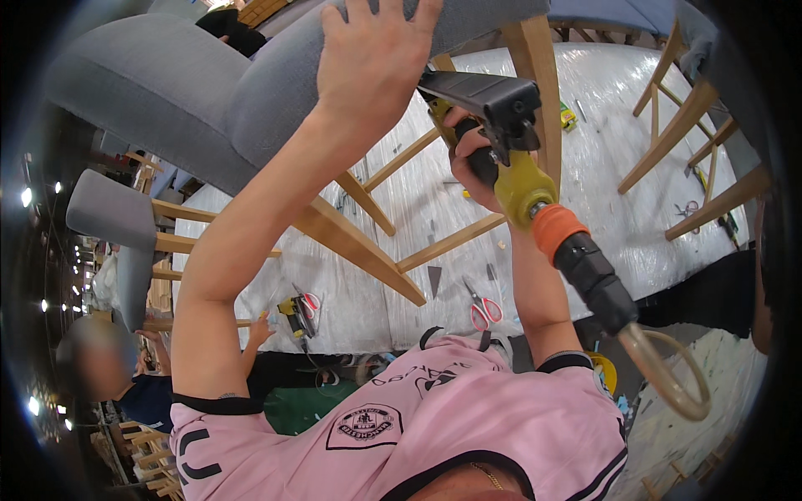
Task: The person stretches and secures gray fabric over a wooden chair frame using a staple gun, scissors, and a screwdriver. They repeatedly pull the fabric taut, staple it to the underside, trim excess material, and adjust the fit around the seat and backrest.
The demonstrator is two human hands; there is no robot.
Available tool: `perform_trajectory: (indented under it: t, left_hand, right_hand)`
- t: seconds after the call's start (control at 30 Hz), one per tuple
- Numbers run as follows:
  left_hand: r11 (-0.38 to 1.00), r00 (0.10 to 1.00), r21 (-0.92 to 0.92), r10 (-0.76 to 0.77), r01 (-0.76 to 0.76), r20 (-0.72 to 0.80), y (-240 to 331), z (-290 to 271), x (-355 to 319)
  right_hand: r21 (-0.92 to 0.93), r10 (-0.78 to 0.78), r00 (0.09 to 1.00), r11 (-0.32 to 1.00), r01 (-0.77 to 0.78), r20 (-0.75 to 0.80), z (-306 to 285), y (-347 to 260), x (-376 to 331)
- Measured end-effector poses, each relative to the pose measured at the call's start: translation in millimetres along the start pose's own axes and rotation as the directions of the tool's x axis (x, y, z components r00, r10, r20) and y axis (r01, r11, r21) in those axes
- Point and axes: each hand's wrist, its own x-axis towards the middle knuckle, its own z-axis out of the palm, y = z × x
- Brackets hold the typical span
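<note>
A grey upholstered chair [167, 83] with wooden legs is tipped on its side on the table. My left hand [372, 63] lies on its grey fabric with the fingers spread. My right hand [474, 163] is wrapped round the grip of a yellow-and-black pneumatic staple gun [522, 188]. The gun's black magazine [480, 92] reaches up to the chair's underside, beside a wooden leg [535, 75]. Whether its nose touches the chair I cannot tell, since my left hand and the seat hide it. An orange air fitting [560, 232] and a clear hose [668, 384] trail from the gun.
Plastic film covers the table [376, 301]. Red-handled scissors [482, 311] lie near me, another staple gun [294, 317] further left, and a yellow tape measure [568, 117] beyond. More chairs stand right [702, 125] and left [117, 225]. A co-worker's hand [261, 330] is at the left.
</note>
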Motion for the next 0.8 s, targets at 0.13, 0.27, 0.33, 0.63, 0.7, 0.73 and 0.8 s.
perform_trajectory:
  t: [0.13,0.27,0.33,0.63,0.7,0.73,0.8]
  left_hand:
    - [0.963,0.98,-0.27,0.075,-0.023,0.182,-13,-9,3]
    - [0.745,0.888,-0.554,-0.112,0.372,0.445,-100,-15,26]
    - [0.703,0.864,-0.575,-0.111,0.418,0.492,-104,0,24]
    - [0.867,0.983,-0.473,-0.089,0.156,0.161,-60,21,-10]
    - [0.96,0.994,-0.256,-0.103,0.111,0.045,-57,30,-26]
    - [0.985,0.996,-0.153,-0.089,0.086,-0.016,-53,32,-29]
    - [0.976,0.996,-0.197,-0.094,0.091,-0.005,-51,31,-31]
  right_hand:
    - [-0.446,-0.161,0.986,0.88,0.162,0.041,0,-9,3]
    - [-0.428,-0.451,0.864,0.751,0.503,0.226,-1,3,26]
    - [-0.354,-0.538,0.8,0.717,0.6,0.265,-2,6,40]
    - [-0.392,-0.53,0.794,0.69,0.608,0.298,-6,19,48]
    - [-0.469,-0.53,0.792,0.64,0.609,0.303,5,14,37]
    - [-0.444,-0.528,0.81,0.68,0.584,0.257,10,16,33]
    - [-0.49,-0.456,0.865,0.716,0.497,0.21,20,12,22]
